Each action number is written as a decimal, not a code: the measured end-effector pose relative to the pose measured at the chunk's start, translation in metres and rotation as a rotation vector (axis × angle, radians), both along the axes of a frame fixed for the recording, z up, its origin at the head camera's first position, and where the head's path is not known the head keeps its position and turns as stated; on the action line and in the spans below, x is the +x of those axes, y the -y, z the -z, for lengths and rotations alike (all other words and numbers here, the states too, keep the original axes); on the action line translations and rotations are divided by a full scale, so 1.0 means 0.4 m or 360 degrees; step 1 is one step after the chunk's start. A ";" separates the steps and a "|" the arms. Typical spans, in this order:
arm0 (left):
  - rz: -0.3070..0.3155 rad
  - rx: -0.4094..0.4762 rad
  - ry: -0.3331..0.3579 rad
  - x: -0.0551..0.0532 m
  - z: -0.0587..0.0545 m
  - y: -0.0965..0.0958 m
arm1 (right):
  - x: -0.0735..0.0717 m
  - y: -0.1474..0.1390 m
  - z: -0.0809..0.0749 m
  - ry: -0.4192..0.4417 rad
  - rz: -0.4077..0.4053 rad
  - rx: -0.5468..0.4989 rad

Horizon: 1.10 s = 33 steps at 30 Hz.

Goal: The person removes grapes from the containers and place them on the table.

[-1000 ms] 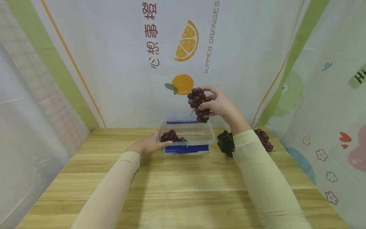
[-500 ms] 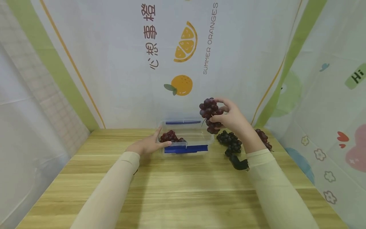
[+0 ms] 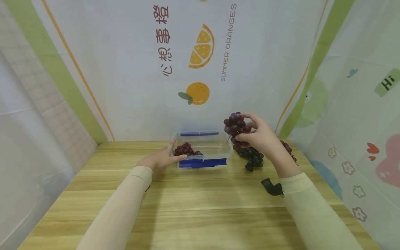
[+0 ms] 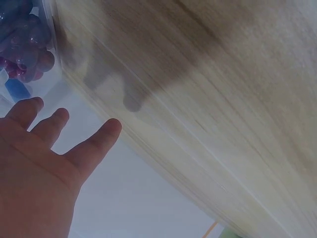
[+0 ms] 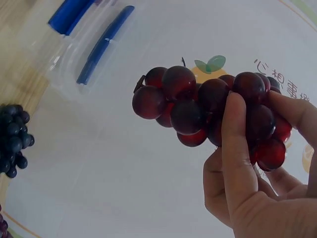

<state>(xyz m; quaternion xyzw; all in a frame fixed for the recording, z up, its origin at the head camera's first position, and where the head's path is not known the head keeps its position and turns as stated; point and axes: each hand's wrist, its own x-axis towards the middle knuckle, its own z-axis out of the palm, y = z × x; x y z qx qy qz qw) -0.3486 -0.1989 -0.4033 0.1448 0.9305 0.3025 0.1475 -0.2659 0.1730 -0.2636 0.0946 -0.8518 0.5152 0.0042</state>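
A clear plastic container [image 3: 215,148] with blue side clips stands at the back of the table. Inside its left end lies a bunch of dark red grapes [image 3: 185,149]. My left hand [image 3: 160,158] rests against the container's left end, thumb along the front rim; its fingers [image 4: 96,146] look straight and spread in the left wrist view. My right hand [image 3: 260,137] holds another bunch of red grapes [image 3: 234,124] in the air, just right of the container. In the right wrist view, thumb and fingers pinch this bunch [image 5: 188,106] from both sides.
A bunch of black grapes [image 3: 253,159] lies right of the container, partly behind the held bunch. Further right, the right forearm partly covers more red grapes [image 3: 288,149]. A dark curved object [image 3: 271,187] lies near the right sleeve. A printed curtain [image 3: 134,69] hangs behind the table.
My right hand has moved right and down with the red grapes, from above the container to beside it. The black grapes and dark curved object are more exposed. My left hand stays put.
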 end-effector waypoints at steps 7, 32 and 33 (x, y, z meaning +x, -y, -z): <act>0.0014 -0.0028 -0.0024 0.001 -0.007 -0.007 | 0.036 -0.030 0.012 0.0002 0.0034 0.0034; -0.0012 -0.0113 0.0003 0.001 -0.013 -0.004 | 0.153 -0.119 0.079 -0.0057 0.0137 0.0500; -0.0018 -0.0107 0.0009 0.000 -0.012 -0.004 | 0.157 -0.120 0.083 -0.0044 0.0130 0.0497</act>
